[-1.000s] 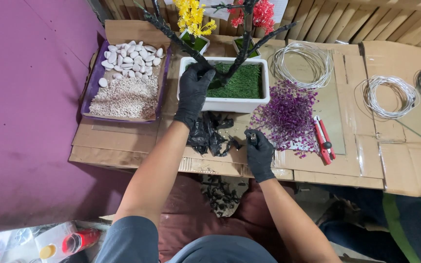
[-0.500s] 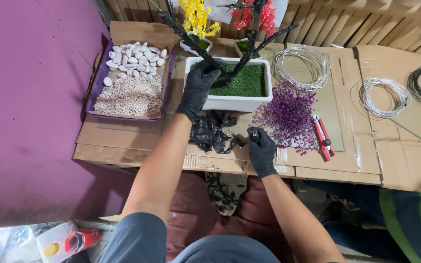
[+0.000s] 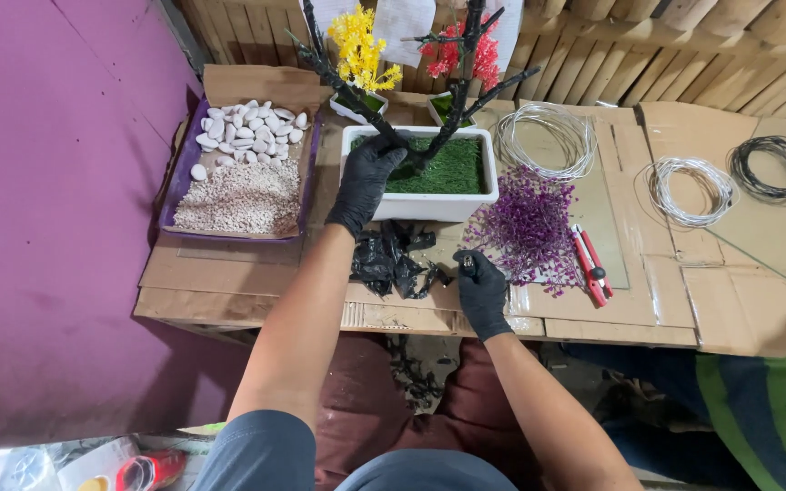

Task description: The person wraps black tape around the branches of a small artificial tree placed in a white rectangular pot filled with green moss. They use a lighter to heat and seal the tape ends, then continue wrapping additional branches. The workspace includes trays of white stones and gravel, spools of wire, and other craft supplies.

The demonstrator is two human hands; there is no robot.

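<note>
Since a moment earlier, little had shifted: my left hand (image 3: 367, 177) kept its grip closed around the black wrapped trunk (image 3: 393, 144) where it rose from the white rectangular planter (image 3: 429, 205) on the table (image 3: 256, 273). My right hand (image 3: 481, 289) stayed low, grip narrow on a small dark piece. The planter's long axis ran left to right; the trunk forked upward, away from me.

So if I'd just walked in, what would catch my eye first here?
Probably the white rectangular planter with green turf at the middle of the cardboard-covered table, where the black-gloved left hand grips a dark branched trunk. Beside it lie a purple plastic sprig pile and, to the left, a purple tray of white pebbles and gravel.
</note>
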